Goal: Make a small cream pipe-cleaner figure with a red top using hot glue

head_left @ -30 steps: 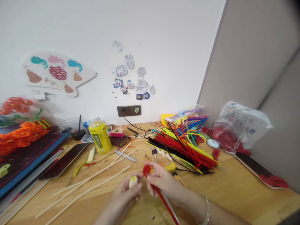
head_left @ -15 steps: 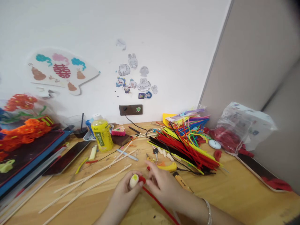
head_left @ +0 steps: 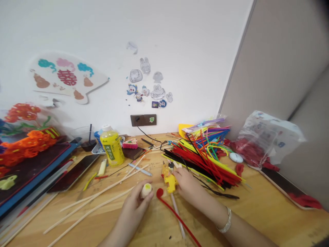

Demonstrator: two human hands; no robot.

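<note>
My left hand [head_left: 136,205] is closed round a small pale, egg-shaped piece [head_left: 146,189] with a yellow-green spot on its tip. A red pipe cleaner [head_left: 177,216] with a coiled end lies on the wooden table [head_left: 257,212] just right of it, with no hand on it. My right hand [head_left: 187,184] grips a yellow hand tool [head_left: 170,179] by its handle, close to the pile of coloured pipe cleaners [head_left: 205,156]. A thin pale stick [head_left: 178,216] lies beside the red pipe cleaner.
Long wooden sticks [head_left: 97,199] lie across the left of the table. A yellow drink bottle [head_left: 111,146], an orange flower craft [head_left: 23,147] on dark boards and a plastic bag [head_left: 264,139] with red material stand around. A wall socket [head_left: 143,120] sits behind.
My right hand let go of the red pipe cleaner, which now lies on the table, and moved up and right to take hold of the yellow tool. The left hand barely moved.
</note>
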